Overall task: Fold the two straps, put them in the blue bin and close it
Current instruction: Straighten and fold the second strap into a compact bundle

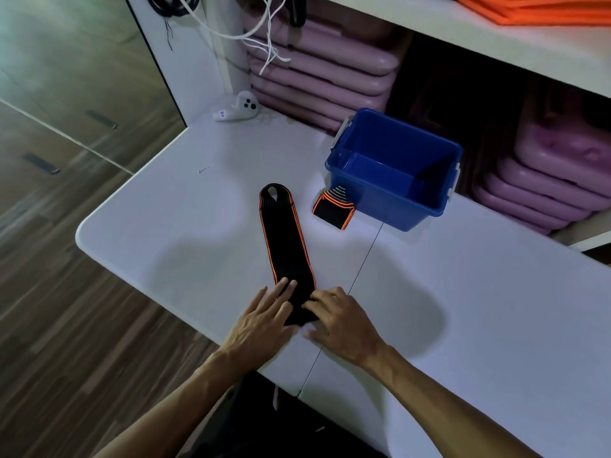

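A long black strap with orange edges lies flat on the white table, its looped end pointing away from me. My left hand presses straight fingers on the strap's near end. My right hand has curled fingers pinching that same near end from the right. A second strap, folded into a small bundle, lies against the front left of the open blue bin. The bin looks empty inside, and no lid is in view.
A white controller lies at the table's back left. White cords hang above it. Stacked purple pads fill the shelves behind the bin. A tiny screw sits on the table's left part.
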Available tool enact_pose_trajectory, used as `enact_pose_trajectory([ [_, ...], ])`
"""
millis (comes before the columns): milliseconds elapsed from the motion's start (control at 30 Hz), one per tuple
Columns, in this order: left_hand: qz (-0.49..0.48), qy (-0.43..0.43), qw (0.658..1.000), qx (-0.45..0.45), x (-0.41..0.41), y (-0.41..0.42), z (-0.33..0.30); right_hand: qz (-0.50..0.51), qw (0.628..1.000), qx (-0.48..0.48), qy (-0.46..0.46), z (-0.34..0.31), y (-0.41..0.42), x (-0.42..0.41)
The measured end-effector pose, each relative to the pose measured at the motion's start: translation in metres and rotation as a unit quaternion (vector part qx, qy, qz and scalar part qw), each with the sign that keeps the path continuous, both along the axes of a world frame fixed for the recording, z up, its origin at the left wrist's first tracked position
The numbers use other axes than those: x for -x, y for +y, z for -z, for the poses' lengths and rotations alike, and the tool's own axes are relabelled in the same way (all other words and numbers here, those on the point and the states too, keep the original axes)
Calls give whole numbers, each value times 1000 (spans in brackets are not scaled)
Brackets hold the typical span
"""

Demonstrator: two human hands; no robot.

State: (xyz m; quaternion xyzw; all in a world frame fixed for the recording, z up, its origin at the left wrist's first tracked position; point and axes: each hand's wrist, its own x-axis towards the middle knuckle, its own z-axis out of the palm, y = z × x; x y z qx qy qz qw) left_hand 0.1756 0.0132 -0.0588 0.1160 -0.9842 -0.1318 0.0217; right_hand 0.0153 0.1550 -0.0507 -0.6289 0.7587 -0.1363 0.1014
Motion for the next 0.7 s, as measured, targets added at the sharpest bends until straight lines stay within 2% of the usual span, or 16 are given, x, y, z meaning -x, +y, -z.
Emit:
enact_pose_trajectory([
  [133,-56,-34,996,-61,5,-1,1,-15,1000,7,24,1,-7,0],
  [267,-3,-54,997,-52,1,-8,7,-35,999,20,26,3,-7,6],
  [500,-30,18,997,-69,-8,-4,-1,-57,996,30,54,1,-17,7],
  [700,-92,51,982,-159,3,-13,-3,-18,1000,0,-20,-3,-35,10],
])
